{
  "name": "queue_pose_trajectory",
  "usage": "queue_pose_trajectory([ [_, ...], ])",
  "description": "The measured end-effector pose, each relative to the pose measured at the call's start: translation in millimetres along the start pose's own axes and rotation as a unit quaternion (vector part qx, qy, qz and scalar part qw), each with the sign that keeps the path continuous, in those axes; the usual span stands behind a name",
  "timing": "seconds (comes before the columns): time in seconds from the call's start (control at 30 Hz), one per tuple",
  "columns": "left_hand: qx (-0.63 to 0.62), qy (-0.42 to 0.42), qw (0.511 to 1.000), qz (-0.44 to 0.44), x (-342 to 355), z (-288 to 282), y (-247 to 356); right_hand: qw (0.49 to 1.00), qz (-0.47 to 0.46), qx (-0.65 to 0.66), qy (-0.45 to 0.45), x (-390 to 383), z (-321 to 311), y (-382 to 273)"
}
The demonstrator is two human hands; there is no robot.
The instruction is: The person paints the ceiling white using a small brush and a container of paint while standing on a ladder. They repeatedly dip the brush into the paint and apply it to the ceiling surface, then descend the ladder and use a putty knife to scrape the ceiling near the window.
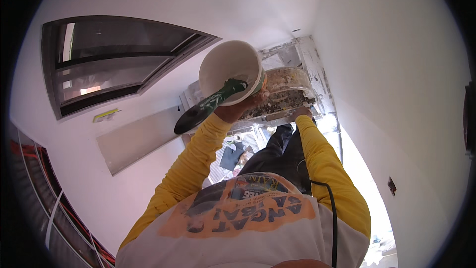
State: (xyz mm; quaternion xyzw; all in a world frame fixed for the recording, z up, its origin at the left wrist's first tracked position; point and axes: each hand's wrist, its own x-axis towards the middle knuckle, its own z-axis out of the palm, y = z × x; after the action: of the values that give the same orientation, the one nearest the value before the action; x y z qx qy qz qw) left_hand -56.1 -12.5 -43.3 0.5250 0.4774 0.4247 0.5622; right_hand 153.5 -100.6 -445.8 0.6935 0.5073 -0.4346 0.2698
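Note:
My left hand is closed around the side of a white bucket, tilted so that its pale inside shows. A long dark tool, green with white smears at one end and black at the broad rounded end, lies across the rim. Its kind is unclear. Lower and to the right, my right hand is closed at the front edge of a dirty, debris-covered platform, next to a short wooden piece. What its fingers grip is hidden.
A dark-framed window is set in the white wall at left, with a yellow-green tool below it. A grey panel spans toward the platform. A white wall rises at right. Bright ground with scattered items shows far below my legs; a black cable hangs by my right arm.

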Motion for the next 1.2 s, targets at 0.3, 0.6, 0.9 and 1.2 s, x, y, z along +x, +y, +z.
queue_pose_trajectory([
  [0.3,0.125,0.013,0.991,-0.035,6.6,-3.9,12.1,0.912,-0.118,0.394,0.000,130.1,88.8,34.9],
  [0.6,0.092,-0.008,0.995,-0.030,5.0,-4.3,9.5,0.969,-0.237,0.004,0.065,-118.6,-24.6,87.3],
  [0.9,0.203,-0.002,0.977,0.070,13.1,-8.4,-11.5,0.865,-0.024,0.108,0.490,-355.1,-296.4,182.1],
  [1.2,0.051,0.040,0.997,0.043,20.1,-4.7,-11.9,0.648,-0.078,0.121,0.748,-442.1,-463.3,145.1],
])
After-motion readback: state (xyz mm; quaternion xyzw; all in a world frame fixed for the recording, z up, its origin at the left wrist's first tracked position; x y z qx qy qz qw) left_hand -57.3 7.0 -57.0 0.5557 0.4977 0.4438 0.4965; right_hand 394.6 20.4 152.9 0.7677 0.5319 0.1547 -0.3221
